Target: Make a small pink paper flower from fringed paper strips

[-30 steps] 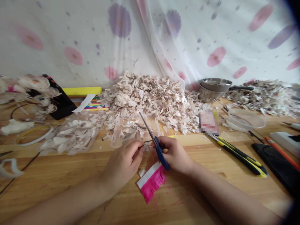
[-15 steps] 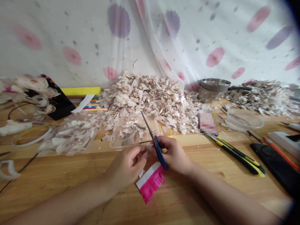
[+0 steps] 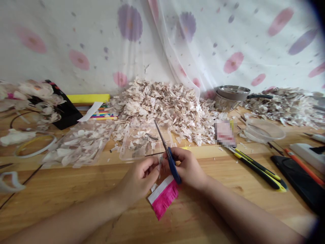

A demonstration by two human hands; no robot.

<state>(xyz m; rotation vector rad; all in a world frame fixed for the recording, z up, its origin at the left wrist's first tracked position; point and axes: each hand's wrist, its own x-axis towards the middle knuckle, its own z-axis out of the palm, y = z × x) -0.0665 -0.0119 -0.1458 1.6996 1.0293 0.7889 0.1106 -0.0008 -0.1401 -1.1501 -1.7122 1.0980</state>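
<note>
Fingers [image 3: 151, 160] of the left hand [image 3: 141, 174] pinch a small pale bit [image 3: 160, 158]. The right hand [image 3: 190, 167] holds blue scissors [image 3: 172, 165], pointing away; I can't tell if its tips touch the bit. Pink paper [image 3: 165, 201] with a white edge lies on the table [image 3: 200, 220] near both hands. Behind sits a flake pile [image 3: 162, 105].

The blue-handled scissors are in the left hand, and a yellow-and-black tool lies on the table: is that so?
No: the head view shows the scissors in the right hand. The yellow-and-black tool does lie on the table.
</note>
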